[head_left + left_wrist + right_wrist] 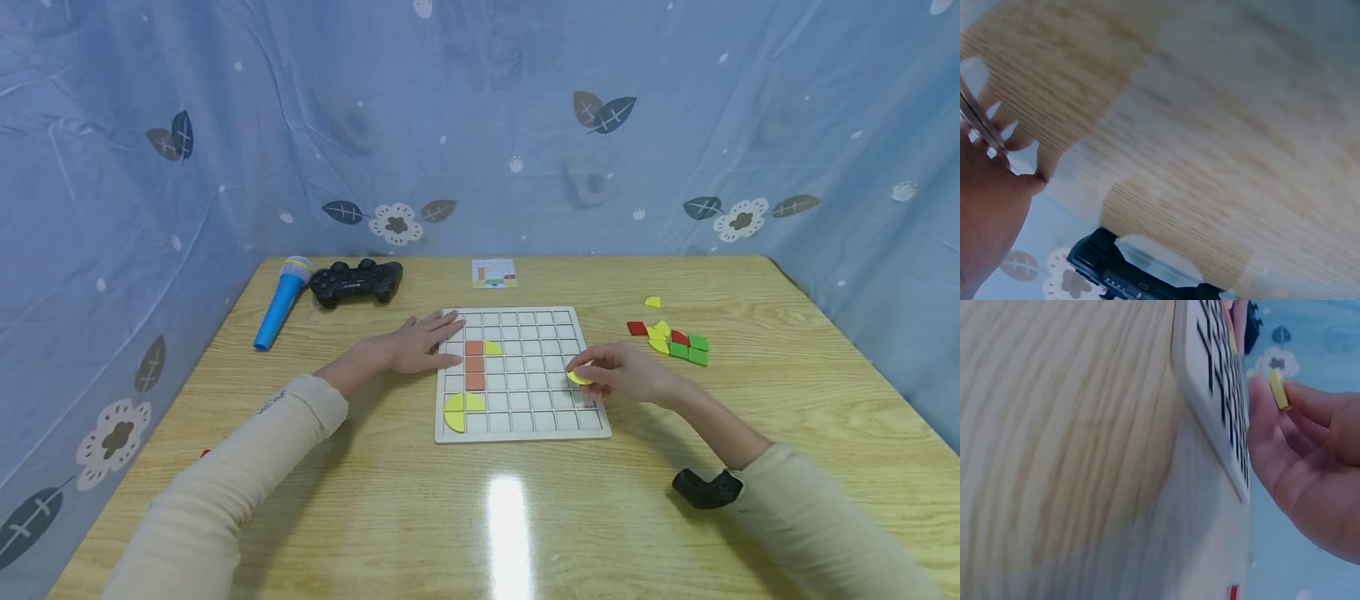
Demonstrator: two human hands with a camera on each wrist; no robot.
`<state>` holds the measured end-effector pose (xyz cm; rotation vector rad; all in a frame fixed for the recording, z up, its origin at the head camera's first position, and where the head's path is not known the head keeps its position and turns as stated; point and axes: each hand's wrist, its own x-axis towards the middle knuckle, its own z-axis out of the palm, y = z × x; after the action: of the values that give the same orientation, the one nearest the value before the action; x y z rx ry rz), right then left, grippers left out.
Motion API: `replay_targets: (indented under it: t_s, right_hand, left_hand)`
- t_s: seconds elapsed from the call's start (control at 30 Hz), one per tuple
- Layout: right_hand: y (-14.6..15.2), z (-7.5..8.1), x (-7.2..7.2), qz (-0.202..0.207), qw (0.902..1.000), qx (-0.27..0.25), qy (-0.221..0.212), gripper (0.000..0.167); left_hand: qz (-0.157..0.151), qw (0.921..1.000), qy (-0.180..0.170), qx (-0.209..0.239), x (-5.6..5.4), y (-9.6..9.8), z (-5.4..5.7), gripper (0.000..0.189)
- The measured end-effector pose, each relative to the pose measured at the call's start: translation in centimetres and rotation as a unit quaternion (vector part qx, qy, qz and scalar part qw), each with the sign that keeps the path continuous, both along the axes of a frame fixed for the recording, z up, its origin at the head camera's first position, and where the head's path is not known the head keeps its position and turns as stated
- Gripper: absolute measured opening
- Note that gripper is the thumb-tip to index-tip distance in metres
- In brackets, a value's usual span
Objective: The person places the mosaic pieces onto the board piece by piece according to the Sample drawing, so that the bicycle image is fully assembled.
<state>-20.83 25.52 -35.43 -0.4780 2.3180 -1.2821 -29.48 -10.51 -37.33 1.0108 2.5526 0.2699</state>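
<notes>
A white grid board lies on the table. Three orange squares form a column in its left part, with a yellow quarter-round tile beside the top one. Three more yellow quarter-round tiles sit near the board's lower left corner. My left hand rests at the board's left edge, fingers spread; the left wrist view shows this hand from the side. Over the right edge of the board, my right hand pinches a yellow tile between thumb and fingers.
Right of the board lie loose yellow, red and green tiles. Behind it is a small pattern card. A blue toy microphone and a black game controller stand at the back left. Blue curtain encloses the table.
</notes>
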Motion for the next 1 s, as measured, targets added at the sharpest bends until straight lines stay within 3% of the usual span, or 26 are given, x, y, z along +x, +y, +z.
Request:
replay_targets:
  t_s: [0.23,0.43,1.0]
  right_hand:
    - [-2.3,0.3,0.2,0.039,0.9986,-0.013,-0.034,0.031]
    - [-4.0,0.1,-0.1,0.024,0.9995,0.003,-0.02,0.025]
    - [-9.0,-0.5,0.4,0.108,0.9941,0.005,-0.003,0.016]
  left_hand:
    - [0.001,1.0,-0.001,0.003,0.0,-0.1,-0.2,0.074]
    - [0.006,1.0,0.0,-0.001,-0.1,-0.1,-0.3,0.075]
    - [0.014,0.9998,0.004,-0.013,0.0,0.2,0.0,0.075]
